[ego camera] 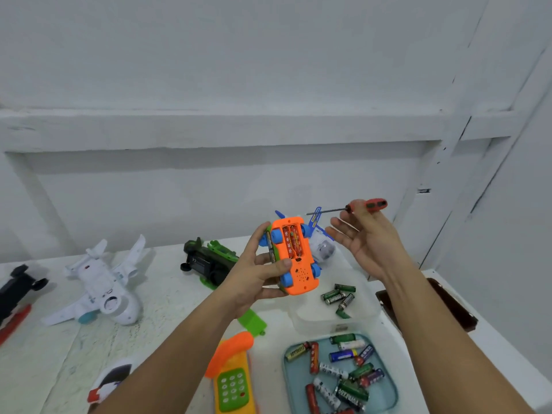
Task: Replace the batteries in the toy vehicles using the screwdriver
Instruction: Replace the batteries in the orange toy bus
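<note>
Head cam: L hand (263,273) holds the orange car (294,255) up over the table (149,339), belly side to the cam. Thumb lies on the belly, the other fingers wrap round the car's left side. The car's battery slot is open w/ red batteries (292,243) in it. R hand (364,237) is up just to the right of the car, not touching it. Its palm is open and the fingers are spread and point left. The screwdriver (358,206) sits at the top of that hand, red handle to the right, tip to the left. It looks pinched by thumb & first finger, but that bit is hard to see. A small plane (321,246) pokes out from behind the car. On the table: a big white plane (101,282) at left, a green toy (209,261) on its side, a green lid (252,319), a toy phone (230,380). A clear tub (367,306) holds green batteries (337,297). Near it, a blue tray (286,380) holds a mixed pile of batteries (343,372).
</note>
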The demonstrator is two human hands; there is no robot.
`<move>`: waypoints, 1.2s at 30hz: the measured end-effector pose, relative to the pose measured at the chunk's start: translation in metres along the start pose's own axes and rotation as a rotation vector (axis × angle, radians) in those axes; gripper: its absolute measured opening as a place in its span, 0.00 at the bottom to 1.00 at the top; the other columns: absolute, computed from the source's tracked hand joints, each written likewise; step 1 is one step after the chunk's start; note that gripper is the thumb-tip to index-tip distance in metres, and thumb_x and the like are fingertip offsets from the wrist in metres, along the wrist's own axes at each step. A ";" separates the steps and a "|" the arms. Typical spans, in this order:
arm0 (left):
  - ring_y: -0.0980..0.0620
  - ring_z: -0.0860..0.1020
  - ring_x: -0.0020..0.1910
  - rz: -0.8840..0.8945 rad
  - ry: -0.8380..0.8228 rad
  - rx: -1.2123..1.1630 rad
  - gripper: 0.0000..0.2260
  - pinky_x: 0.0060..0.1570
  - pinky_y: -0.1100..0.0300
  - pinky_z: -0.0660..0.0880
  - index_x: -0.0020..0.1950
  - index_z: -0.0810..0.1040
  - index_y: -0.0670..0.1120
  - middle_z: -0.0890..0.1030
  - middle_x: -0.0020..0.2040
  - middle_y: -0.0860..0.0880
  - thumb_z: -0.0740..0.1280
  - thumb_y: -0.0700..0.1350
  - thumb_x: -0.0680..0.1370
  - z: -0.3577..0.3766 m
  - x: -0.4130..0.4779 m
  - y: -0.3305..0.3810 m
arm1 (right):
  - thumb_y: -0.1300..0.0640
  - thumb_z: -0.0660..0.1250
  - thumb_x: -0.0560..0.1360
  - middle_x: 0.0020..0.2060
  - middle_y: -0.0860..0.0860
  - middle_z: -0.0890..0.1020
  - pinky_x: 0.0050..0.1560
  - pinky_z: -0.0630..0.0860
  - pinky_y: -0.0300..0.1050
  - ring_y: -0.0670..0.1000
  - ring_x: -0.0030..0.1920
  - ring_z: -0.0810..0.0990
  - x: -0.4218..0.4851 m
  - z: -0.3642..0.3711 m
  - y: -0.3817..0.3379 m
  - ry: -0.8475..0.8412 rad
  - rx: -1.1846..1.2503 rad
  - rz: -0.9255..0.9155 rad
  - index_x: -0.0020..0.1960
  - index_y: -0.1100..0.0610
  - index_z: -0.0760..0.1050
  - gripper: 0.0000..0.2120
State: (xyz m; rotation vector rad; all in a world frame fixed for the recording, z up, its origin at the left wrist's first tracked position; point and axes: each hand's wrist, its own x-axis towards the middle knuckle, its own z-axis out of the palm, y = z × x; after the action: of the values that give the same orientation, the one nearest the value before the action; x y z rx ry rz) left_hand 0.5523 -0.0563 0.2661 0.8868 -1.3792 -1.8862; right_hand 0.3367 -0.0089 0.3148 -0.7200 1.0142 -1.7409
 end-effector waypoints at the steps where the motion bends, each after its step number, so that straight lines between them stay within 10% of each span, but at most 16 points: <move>1: 0.40 0.84 0.53 0.001 0.005 0.000 0.34 0.49 0.42 0.82 0.71 0.65 0.67 0.83 0.57 0.43 0.73 0.37 0.75 0.003 0.004 0.000 | 0.54 0.68 0.71 0.33 0.51 0.79 0.46 0.82 0.51 0.53 0.39 0.81 0.004 -0.003 0.000 -0.018 0.002 -0.008 0.45 0.57 0.73 0.08; 9: 0.36 0.83 0.53 -0.017 0.037 -0.062 0.33 0.51 0.40 0.80 0.67 0.69 0.67 0.84 0.57 0.42 0.75 0.42 0.68 0.026 0.024 -0.003 | 0.54 0.69 0.74 0.41 0.57 0.84 0.54 0.80 0.59 0.55 0.47 0.84 0.012 -0.027 0.006 -0.232 -0.202 -0.039 0.54 0.61 0.80 0.13; 14: 0.34 0.83 0.54 -0.024 0.038 -0.107 0.29 0.52 0.39 0.80 0.62 0.72 0.67 0.84 0.57 0.42 0.75 0.43 0.68 0.039 0.029 -0.005 | 0.47 0.82 0.59 0.42 0.60 0.85 0.47 0.81 0.51 0.59 0.47 0.85 0.001 -0.038 0.012 -0.279 -0.227 -0.117 0.44 0.58 0.83 0.20; 25: 0.32 0.83 0.50 -0.064 0.064 -0.185 0.27 0.46 0.40 0.82 0.62 0.73 0.64 0.85 0.55 0.42 0.74 0.43 0.67 0.059 0.017 -0.017 | 0.61 0.62 0.79 0.38 0.54 0.85 0.48 0.82 0.46 0.54 0.46 0.85 -0.015 -0.051 0.005 -0.306 -0.495 -0.175 0.48 0.64 0.73 0.06; 36: 0.30 0.83 0.47 -0.103 0.104 -0.268 0.26 0.43 0.42 0.83 0.61 0.74 0.62 0.81 0.60 0.39 0.75 0.45 0.67 0.070 0.008 -0.022 | 0.42 0.72 0.71 0.47 0.58 0.84 0.54 0.80 0.51 0.56 0.51 0.83 -0.039 -0.059 0.014 -0.313 -0.476 -0.298 0.45 0.51 0.79 0.12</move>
State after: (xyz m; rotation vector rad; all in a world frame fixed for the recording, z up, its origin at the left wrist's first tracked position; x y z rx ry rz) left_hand 0.4888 -0.0191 0.2593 0.9196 -1.0077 -2.0135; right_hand 0.3088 0.0427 0.2736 -1.4611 1.1526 -1.5701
